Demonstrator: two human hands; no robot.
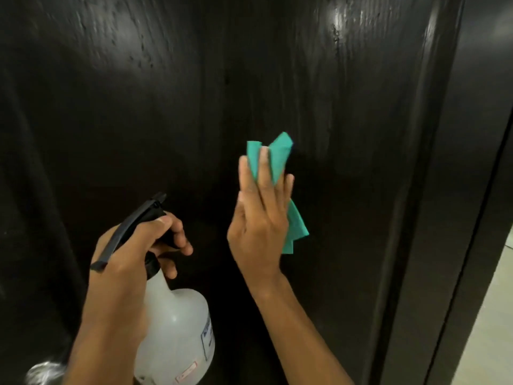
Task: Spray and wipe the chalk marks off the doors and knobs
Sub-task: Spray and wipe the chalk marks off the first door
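Since soft and light, green cloth (277, 159) bunches easily; best pinned flat under straight fingers, as right hand (261, 215) does now, pressing it against dark glossy door (361, 134) mid-panel. Left hand (133, 251) curls round neck and trigger of translucent spray bottle (177, 329), probably heavy if full, best gripped there. Wet streaks above; no chalk marks discernible

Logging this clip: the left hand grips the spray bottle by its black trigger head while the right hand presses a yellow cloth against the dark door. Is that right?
Only the colour is wrong. The head view shows the cloth is green, not yellow. The rest holds: the left hand grips the spray bottle by its black trigger head, and the right hand presses the cloth against the dark door.
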